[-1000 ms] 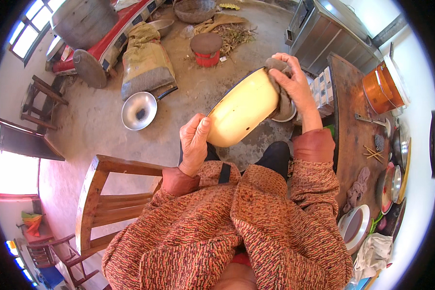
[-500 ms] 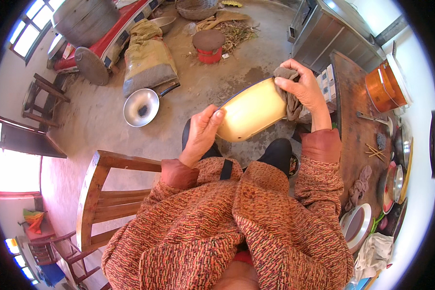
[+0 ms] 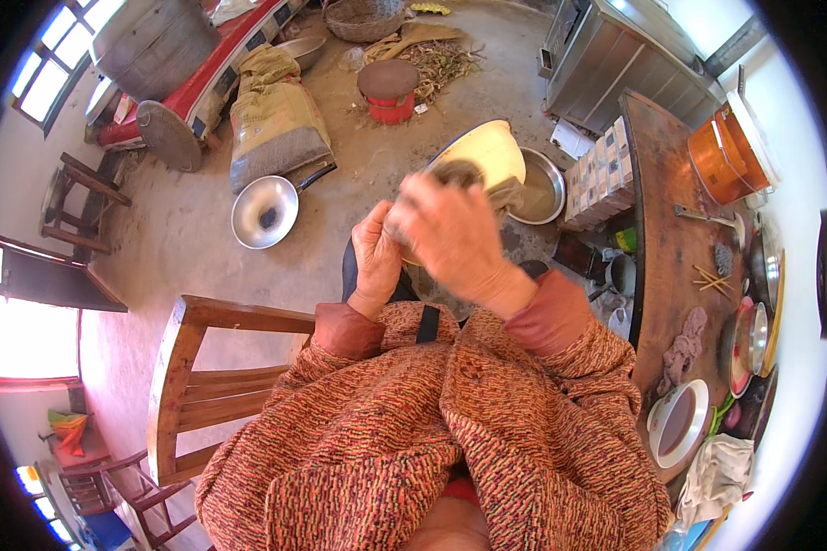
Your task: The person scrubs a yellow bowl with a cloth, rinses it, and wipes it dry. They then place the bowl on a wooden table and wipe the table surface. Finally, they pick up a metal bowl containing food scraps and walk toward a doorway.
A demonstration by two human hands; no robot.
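Note:
A pale yellow enamel basin [image 3: 499, 150] with a dark blue rim is held tilted in front of my lap. My left hand [image 3: 375, 250] is closed on the basin's near left side, thumb up along the edge. My right hand [image 3: 455, 230], smeared by motion, is closed on a dark grey-brown rag [image 3: 508, 194] and lies right beside my left fingers at the basin's near left edge. It hides part of the basin, and a loose end of the rag hangs to the right. On the floor behind stands a steel basin [image 3: 555, 189], partly covered by the yellow one.
A frying pan [image 3: 265, 212] lies on the floor at left, near a filled sack [image 3: 280, 133]. A wooden chair [image 3: 188, 376] stands close at my left. At right is a wooden table [image 3: 662, 230] with bowls, chopsticks and an orange bucket [image 3: 728, 156]. A red stool [image 3: 390, 96] stands ahead.
My right hand has moved left with the rag, from the basin's far right edge to its near left. The basin has tilted and turned, and the steel basin behind now shows.

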